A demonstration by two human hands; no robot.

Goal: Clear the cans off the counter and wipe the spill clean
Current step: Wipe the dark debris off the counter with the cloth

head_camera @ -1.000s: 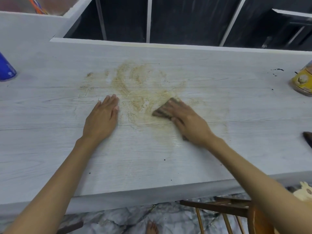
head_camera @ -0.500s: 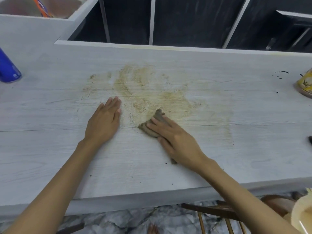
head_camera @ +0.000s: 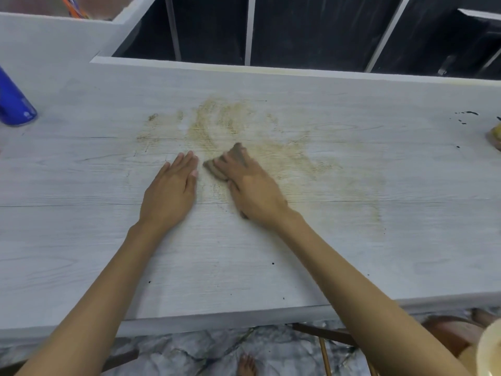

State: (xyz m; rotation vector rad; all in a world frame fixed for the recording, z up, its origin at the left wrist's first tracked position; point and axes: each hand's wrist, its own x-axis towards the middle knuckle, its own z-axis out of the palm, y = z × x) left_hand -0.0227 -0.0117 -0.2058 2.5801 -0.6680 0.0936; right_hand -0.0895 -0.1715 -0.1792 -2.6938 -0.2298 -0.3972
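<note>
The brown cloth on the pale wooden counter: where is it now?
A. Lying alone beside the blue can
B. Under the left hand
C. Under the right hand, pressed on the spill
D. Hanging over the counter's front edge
C. The brown cloth sticks out from under the fingers of the right hand, on the yellowish-brown spill; the left hand lies flat and bare on the pale wooden counter.

Brown cloth mostly hidden under right hand; blue container cut by left edge; yellow object — right edge, blurred, unidentifiable.
</note>
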